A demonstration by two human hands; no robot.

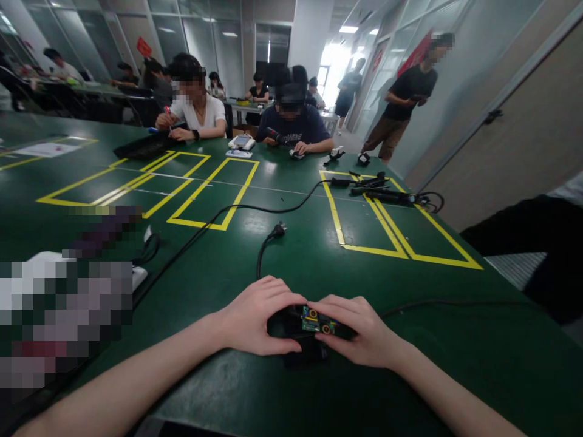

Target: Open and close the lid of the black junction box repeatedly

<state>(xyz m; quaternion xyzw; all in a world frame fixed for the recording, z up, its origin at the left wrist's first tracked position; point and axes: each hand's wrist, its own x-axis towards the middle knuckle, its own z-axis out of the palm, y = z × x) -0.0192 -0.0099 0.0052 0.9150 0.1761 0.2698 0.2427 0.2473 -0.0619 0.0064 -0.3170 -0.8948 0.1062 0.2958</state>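
Observation:
My left hand [257, 315] and my right hand [359, 334] meet at the near edge of the green table [296, 255]. Both close round a small black device [304, 340] with a green circuit board [317, 321] showing on top between my thumbs and fingers. The device rests on the table surface. Its lower part is partly hidden by my hands.
A loose black power plug [279, 229] and its cable lie just beyond my hands. A long black cable [228, 209] crosses the table to black tools [378, 188] at the far right. Yellow tape rectangles [214, 194] mark the surface. Several people sit at the far edge; one stands at the right.

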